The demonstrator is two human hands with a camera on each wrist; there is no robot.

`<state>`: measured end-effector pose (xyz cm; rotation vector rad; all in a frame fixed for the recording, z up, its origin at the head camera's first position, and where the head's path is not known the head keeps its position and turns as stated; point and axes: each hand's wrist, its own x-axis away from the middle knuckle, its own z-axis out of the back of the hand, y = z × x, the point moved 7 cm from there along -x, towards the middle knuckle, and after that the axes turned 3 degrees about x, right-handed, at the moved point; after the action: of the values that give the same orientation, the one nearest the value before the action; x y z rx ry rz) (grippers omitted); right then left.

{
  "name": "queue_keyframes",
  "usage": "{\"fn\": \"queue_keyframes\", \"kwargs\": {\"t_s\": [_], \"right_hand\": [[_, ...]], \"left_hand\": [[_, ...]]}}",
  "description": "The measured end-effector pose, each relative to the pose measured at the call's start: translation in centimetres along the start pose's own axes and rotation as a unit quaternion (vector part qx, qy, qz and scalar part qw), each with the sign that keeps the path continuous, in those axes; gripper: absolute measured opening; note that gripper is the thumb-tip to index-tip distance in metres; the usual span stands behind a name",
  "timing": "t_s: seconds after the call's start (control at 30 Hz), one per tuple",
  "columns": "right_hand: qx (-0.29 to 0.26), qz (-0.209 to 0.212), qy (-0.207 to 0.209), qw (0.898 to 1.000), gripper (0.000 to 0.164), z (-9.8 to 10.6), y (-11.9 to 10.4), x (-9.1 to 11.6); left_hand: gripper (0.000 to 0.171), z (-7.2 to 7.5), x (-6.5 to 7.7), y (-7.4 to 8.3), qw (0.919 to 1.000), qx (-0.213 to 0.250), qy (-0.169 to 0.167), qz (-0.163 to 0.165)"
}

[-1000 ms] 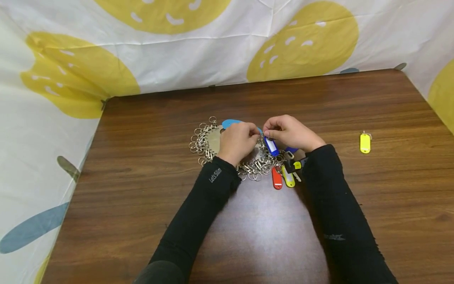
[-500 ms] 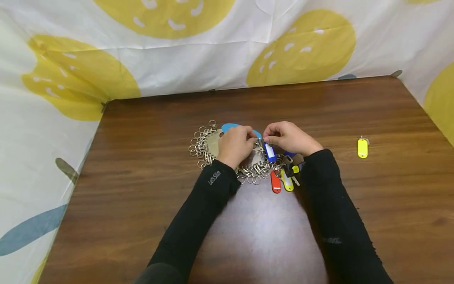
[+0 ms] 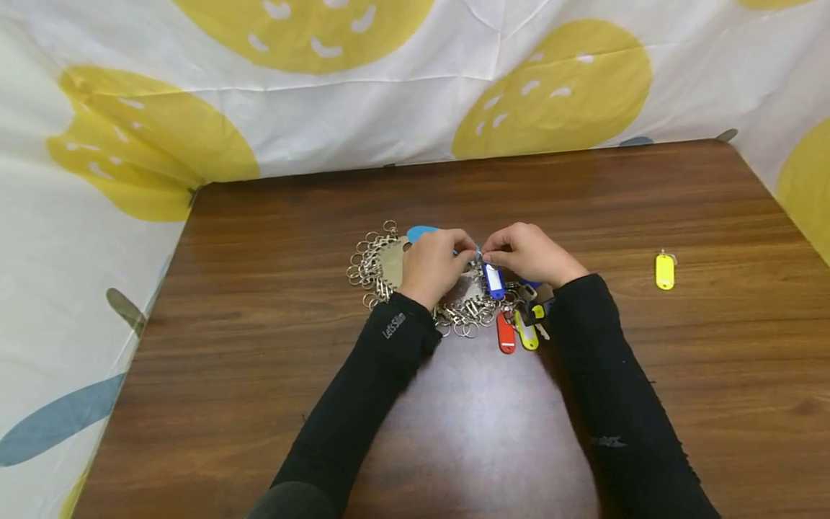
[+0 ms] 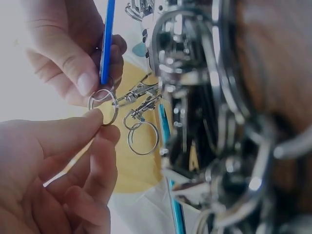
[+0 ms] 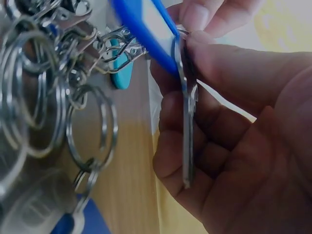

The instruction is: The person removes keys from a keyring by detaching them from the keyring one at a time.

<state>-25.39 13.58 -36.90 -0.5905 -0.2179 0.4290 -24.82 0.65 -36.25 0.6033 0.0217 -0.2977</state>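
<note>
Both hands meet at the far right side of a flat metal key-ring plate (image 3: 391,263) fringed with clips and split rings. My left hand (image 3: 429,263) pinches a split ring (image 4: 116,109) on one of the clips. My right hand (image 3: 534,254) pinches a key (image 5: 188,146) beside that ring, with a blue key tag (image 3: 494,281) hanging from it. The right fingertips touch the ring area in the left wrist view. A light blue oval piece (image 3: 421,232) lies behind the left hand, partly hidden by it.
A red key tag (image 3: 506,333), a yellow-edged tag (image 3: 527,331) and keys hang off the plate's near right side. A separate yellow key tag (image 3: 664,272) lies far right on the wooden table (image 3: 259,324). A patterned curtain (image 3: 363,115) stands behind.
The head view has tilted slightly. Both hands stay at the same spot, fingertips now closer together, and the blue tag hangs more upright.
</note>
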Motion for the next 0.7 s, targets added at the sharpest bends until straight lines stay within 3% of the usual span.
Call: {"fn": "queue_keyframes", "kwargs": {"t_s": [0.17, 0.4, 0.7], "right_hand": [[-0.003, 0.002, 0.007, 1.0, 0.016, 0.26, -0.13, 0.12], [0.003, 0.004, 0.016, 1.0, 0.017, 0.52, -0.1, 0.27], [0.007, 0.024, 0.013, 1.0, 0.018, 0.45, -0.67, 0.22]], "left_hand": [[0.016, -0.01, 0.01, -0.12, 0.9997, -0.005, -0.003, 0.024], [0.02, -0.84, 0.12, 0.53, 0.9983, 0.0, -0.058, -0.011], [0.015, -0.44, 0.01, 0.21, 0.9992, -0.012, -0.035, 0.016]]}}
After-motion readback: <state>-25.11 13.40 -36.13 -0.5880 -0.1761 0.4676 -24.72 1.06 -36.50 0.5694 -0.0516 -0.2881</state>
